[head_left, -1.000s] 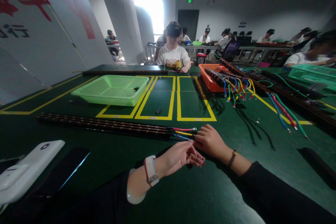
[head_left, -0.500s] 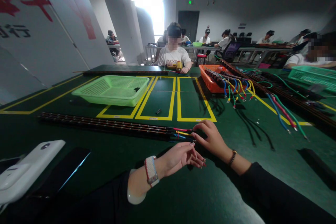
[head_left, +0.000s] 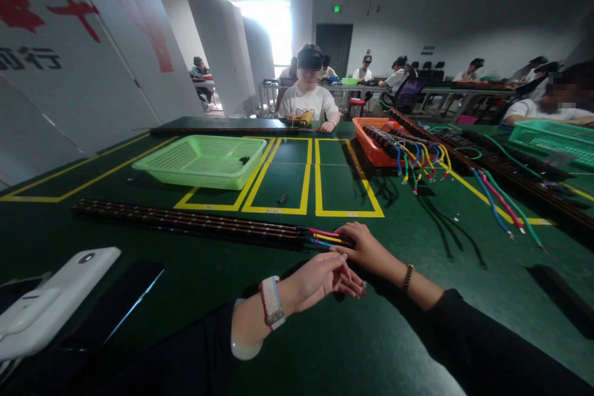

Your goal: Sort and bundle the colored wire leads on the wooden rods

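A long dark strip bundle (head_left: 195, 223) with shiny bands lies across the green table in front of me. Red, yellow and blue wires (head_left: 330, 237) come out of its right end. My right hand (head_left: 364, 249) is closed over the ends of these wires, with its fingers hiding the tips. Just below and nearer to me, my left hand (head_left: 320, 281) is turned partly palm up. Its fingers are loosely bent and apart, and I see nothing held in them.
Beyond the bundle stands a light green basket (head_left: 199, 179). An orange basket (head_left: 371, 151) holds strips with coloured wires hanging out. A white device (head_left: 60, 297) and a dark phone (head_left: 125, 297) lie at left, a black strip (head_left: 563, 297) at right. A person (head_left: 309, 99) sits opposite.
My right hand has come down and closed over the wire ends, its fingers closer together than before. My left hand has hardly moved. The view has shifted slightly.
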{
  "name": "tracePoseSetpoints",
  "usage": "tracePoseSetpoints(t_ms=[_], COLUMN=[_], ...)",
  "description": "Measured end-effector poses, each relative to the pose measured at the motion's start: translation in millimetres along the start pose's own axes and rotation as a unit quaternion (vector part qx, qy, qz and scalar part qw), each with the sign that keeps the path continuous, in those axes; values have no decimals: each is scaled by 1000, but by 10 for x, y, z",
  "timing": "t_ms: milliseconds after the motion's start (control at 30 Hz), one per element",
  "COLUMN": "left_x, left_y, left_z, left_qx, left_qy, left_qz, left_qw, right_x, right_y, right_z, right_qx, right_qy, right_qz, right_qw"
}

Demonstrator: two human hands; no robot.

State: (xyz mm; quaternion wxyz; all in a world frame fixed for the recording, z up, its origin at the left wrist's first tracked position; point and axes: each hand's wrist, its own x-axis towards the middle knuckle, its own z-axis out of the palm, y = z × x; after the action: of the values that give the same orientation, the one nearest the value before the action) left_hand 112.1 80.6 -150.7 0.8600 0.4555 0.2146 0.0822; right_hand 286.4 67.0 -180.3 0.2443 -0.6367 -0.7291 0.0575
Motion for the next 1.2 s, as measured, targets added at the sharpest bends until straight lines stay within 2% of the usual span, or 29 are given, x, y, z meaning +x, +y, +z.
tracePoseSetpoints(t_ms=[167,300,600,733,867,933,1200], left_x=[6,29,92,76,60,56,84], left_y=[-3,-19,-25,6,24,25,-3], left_z=[-13,-48,-119,-86,-37,-19,-33], left_qx=[-10,-28,-67,-83,-92,-105,-148], left_qy=[10,-4,-8,14,26,39,45], left_qz=[-13,-24,-65,-42,-6,14,34], left_qw=[1000,999,996,996,995,994,987], right_x=[4,-4,-39,-69,-95,-105,-141], right_y=[-24,-21,-36,-44,-49,-60,-107], right_z=[18,7,-26,-10,23,19,-47], right_qx=[-10,18,23,-27,-98,-138,-282], right_qy=[-5,15,32,80,168,192,193], right_qz=[17,11,-39,-71,-134,-157,-240], right_qw=[1000,1000,998,994,972,959,909])
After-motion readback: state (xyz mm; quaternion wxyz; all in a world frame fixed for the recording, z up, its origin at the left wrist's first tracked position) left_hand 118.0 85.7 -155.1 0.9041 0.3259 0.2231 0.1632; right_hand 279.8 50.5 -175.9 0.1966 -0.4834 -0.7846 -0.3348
